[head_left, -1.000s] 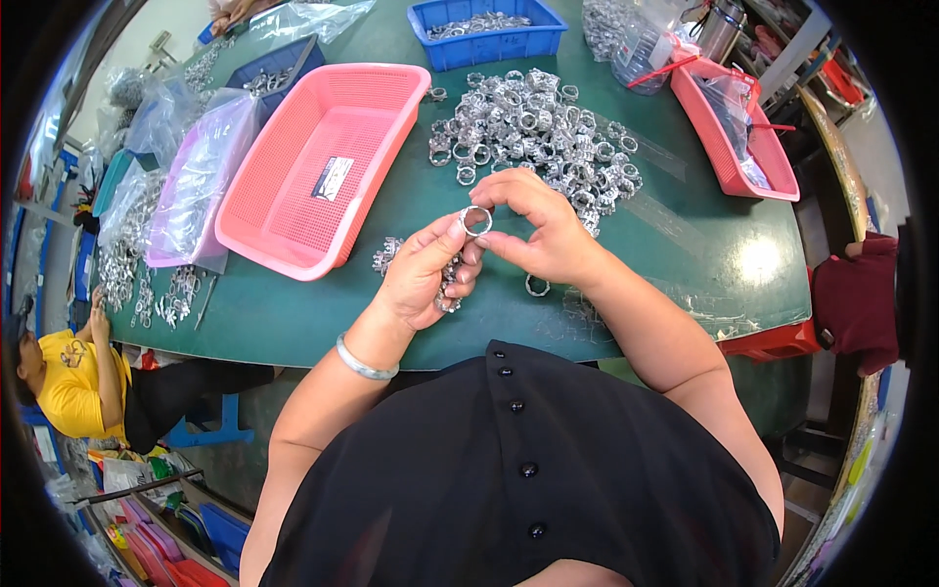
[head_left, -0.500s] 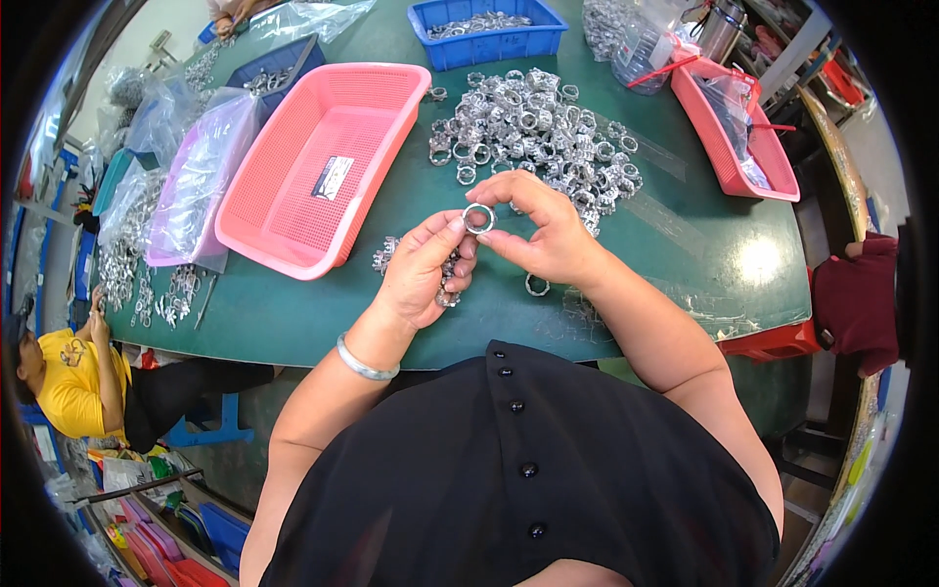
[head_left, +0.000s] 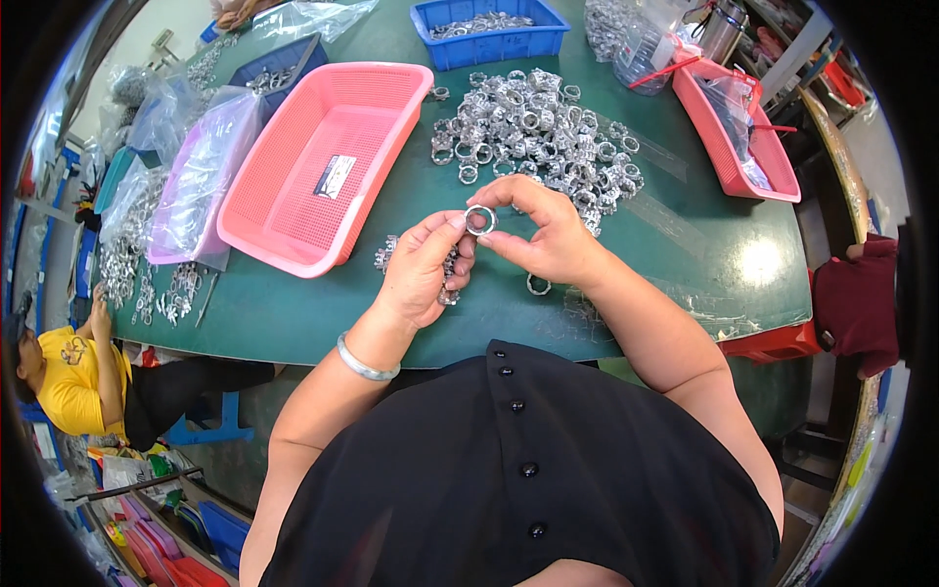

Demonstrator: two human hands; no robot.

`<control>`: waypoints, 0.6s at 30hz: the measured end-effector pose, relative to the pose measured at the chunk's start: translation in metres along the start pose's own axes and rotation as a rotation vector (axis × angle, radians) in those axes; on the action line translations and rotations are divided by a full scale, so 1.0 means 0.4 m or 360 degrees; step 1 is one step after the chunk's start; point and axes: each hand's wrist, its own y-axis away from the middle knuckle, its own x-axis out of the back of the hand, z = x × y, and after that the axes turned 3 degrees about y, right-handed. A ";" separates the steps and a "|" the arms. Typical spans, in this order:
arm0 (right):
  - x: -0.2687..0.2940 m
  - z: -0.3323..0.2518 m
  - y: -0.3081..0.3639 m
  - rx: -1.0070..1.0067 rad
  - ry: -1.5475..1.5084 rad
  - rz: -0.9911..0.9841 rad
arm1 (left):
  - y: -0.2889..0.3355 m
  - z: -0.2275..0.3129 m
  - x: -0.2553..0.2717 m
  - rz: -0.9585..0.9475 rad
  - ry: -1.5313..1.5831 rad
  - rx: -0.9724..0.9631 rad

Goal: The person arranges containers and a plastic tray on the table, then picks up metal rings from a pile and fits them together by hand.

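Observation:
Above the near part of the green table, my two hands meet at one silver metal ring (head_left: 480,234). My left hand (head_left: 416,276) pinches its left side between thumb and fingers, and more crown-like silver rings (head_left: 450,282) are tucked in its curled fingers. The thumb and forefinger of my right hand (head_left: 550,233) close on the ring's right side. Beyond the hands lies a heap of similar rings (head_left: 533,122). A single ring (head_left: 538,285) rests beneath my right wrist. Some rings (head_left: 385,252) show just left of my left hand.
An upright pink basket (head_left: 284,186) stands left of the heap, with a lilac tray (head_left: 201,186) under plastic beside it. A blue bin (head_left: 489,44) of metal pieces is at the back. Right are another pink basket (head_left: 724,147) and a clear bottle (head_left: 641,68). A person in yellow (head_left: 78,382) sits left.
My hands and the ring hold almost the same pose. The whole view has shifted very slightly. At the far upper left, a person's hand has moved a little.

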 end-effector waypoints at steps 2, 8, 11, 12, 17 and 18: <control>0.001 0.001 0.000 -0.0008 0.0025 -0.0019 | 0.000 0.001 0.000 0.0018 0.0000 0.0010; 0.005 0.001 0.005 -0.0047 0.0023 -0.0074 | 0.000 0.006 -0.002 0.0013 -0.0028 0.0016; 0.007 0.003 0.006 -0.0048 0.0003 -0.0087 | -0.002 0.005 -0.003 0.0031 -0.0050 0.0012; 0.007 0.003 0.006 -0.0048 0.0003 -0.0087 | -0.003 0.005 -0.004 0.0032 -0.0051 0.0012; 0.003 0.006 0.005 -0.0020 -0.0035 -0.0030 | -0.007 0.006 -0.005 0.0033 -0.0041 0.0040; 0.003 0.007 0.005 -0.0020 -0.0035 -0.0030 | -0.007 0.006 -0.005 0.0034 -0.0041 0.0040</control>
